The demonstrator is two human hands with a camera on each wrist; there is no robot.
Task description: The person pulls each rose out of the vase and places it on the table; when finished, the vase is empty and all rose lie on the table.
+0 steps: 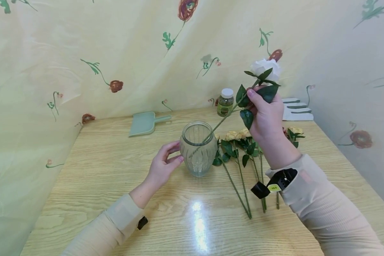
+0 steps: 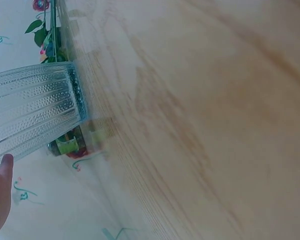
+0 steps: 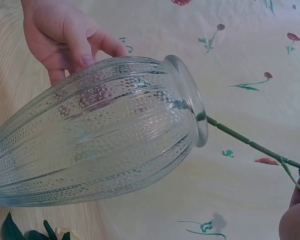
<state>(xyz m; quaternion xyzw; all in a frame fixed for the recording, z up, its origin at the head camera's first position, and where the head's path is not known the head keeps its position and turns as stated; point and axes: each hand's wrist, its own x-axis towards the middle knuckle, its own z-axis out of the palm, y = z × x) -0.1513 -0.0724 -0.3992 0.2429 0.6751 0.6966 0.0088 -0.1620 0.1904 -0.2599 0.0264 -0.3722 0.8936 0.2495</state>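
A clear ribbed glass vase (image 1: 199,161) stands upright on the wooden table. Against its left side rest the fingertips and thumb of my left hand (image 1: 162,163), fairly straight and not wrapped round it; in the left wrist view only a thumb (image 2: 5,172) shows beside the glass. My right hand (image 1: 267,113), raised to the vase's right, pinches a white artificial rose (image 1: 265,69) near its bloom, among dark green leaves. The rose's stem (image 3: 245,140) slants down through the vase mouth, its lower end visible inside the glass.
Several yellow roses (image 1: 233,136) lie right of the vase, stems toward me. More blooms (image 1: 295,131) lie farther right, partly hidden by my right arm. At the back are a pale green dustpan (image 1: 142,124), a white-lidded jar (image 1: 225,104) and a white striped glove (image 1: 298,111) by the patterned curtain.
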